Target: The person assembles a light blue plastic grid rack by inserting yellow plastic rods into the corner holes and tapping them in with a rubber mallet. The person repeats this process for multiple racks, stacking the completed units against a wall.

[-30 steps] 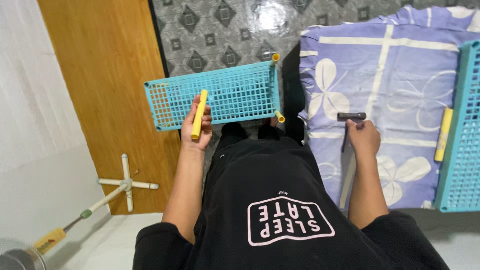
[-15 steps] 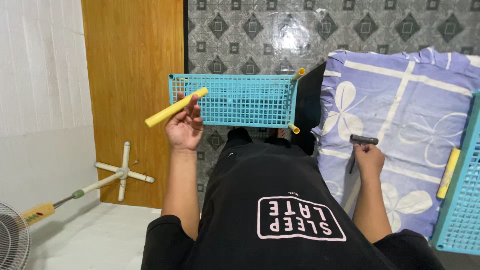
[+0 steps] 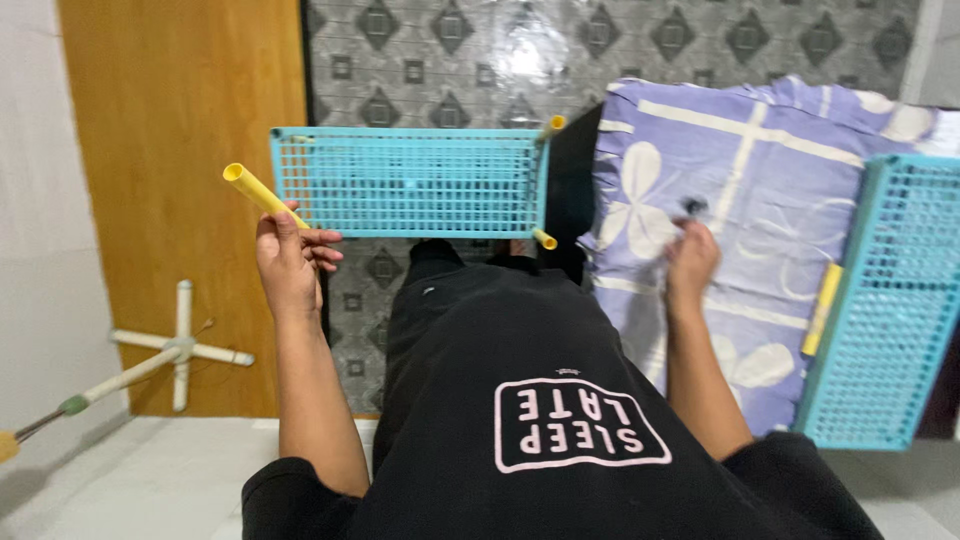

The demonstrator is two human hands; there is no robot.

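Holding a yellow tube (image 3: 254, 190) in our left hand (image 3: 288, 262), we have the fingers (image 3: 322, 238) wrapped around its lower end while its open end points up and away to the left. Just beside it, in front of our knees, stands a turquoise grid shelf (image 3: 410, 182) with two short yellow pegs (image 3: 545, 240) at its right corners. Our right hand (image 3: 690, 262) rests on the bed (image 3: 760, 170), which is covered by a purple flowered sheet, fingers closed around a small dark tool (image 3: 692, 206) that is too blurred to make out. Farther right, a second turquoise grid shelf (image 3: 885, 300) lies on the bed, another yellow tube (image 3: 822, 310) touching its left edge. A white fan base (image 3: 180, 345) sits on the floor at left, near a wooden door (image 3: 180, 150).
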